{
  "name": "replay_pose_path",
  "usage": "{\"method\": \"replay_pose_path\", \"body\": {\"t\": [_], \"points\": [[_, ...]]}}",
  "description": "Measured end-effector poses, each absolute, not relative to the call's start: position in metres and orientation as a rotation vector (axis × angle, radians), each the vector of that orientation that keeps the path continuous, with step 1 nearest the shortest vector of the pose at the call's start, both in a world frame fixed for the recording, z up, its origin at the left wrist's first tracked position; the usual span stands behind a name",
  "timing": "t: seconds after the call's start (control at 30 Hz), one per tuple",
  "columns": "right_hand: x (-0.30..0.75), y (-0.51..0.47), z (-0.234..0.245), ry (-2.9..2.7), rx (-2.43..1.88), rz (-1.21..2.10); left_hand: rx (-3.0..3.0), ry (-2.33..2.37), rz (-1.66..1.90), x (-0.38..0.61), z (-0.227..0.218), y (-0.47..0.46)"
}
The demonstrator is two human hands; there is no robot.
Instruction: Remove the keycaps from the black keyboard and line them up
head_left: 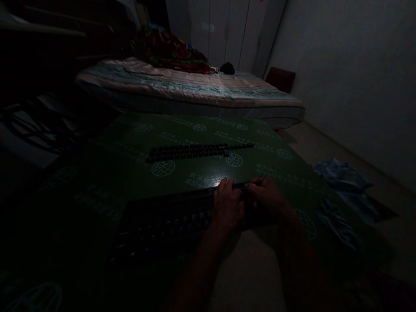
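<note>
A black keyboard [162, 219] lies at a slant on the green table top, its left part showing rows of small, faintly shining spots. My left hand [228, 207] presses down on its right half, fingers bent over the far edge. Close beside it, my right hand [268, 194] is closed in a pinch at the keyboard's far right edge. Whatever is between those fingertips is too dark to make out. Beyond the keyboard, loose black keycaps [188, 151] are laid out in rows, with a thin line of them trailing off to the right.
The green table [130, 177] carries white globe prints and lettering. A bed [195, 89] with striped bedding stands behind it, a red patterned blanket [175, 52] on top. Crumpled cloth [341, 173] lies at the right. The room is very dark.
</note>
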State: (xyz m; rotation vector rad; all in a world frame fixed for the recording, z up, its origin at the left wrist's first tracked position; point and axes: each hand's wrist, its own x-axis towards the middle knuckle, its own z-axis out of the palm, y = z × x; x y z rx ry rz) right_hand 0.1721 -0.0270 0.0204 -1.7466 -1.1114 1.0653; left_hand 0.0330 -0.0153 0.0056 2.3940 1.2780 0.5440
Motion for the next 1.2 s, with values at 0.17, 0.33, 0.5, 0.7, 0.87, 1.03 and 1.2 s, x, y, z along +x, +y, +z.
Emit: {"method": "replay_pose_path", "body": {"t": [0.17, 0.33, 0.5, 0.7, 0.87, 1.03, 1.2], "points": [[0.1693, -0.0259, 0.0216, -1.034, -1.730, 1.069, 2.376, 1.290, 0.539, 0.0337, 0.0050, -0.0155], [0.1676, -0.0233, 0.0202, -0.965, -1.747, 1.094, 2.400, 1.287, 0.549, 0.0343, 0.0052, -0.0147], [0.1714, -0.0244, 0.0171, -0.999, -1.681, 1.123, 2.403, 1.290, 0.534, 0.0344, 0.0063, -0.0144], [0.1742, -0.0255, 0.0224, -0.980, -1.656, 1.125, 2.389, 1.298, 0.562, 0.0344, 0.0059, -0.0140], [0.1732, -0.0261, 0.0265, -0.986, -1.678, 1.120, 2.403, 1.292, 0.561, 0.0345, 0.0058, -0.0136], [0.1700, -0.0254, 0.0229, -1.013, -1.701, 1.073, 2.415, 1.297, 0.550, 0.0354, 0.0038, -0.0129], [0.1697, -0.0246, 0.0224, -1.018, -1.691, 1.056, 2.394, 1.296, 0.550, 0.0362, 0.0043, -0.0121]]}}
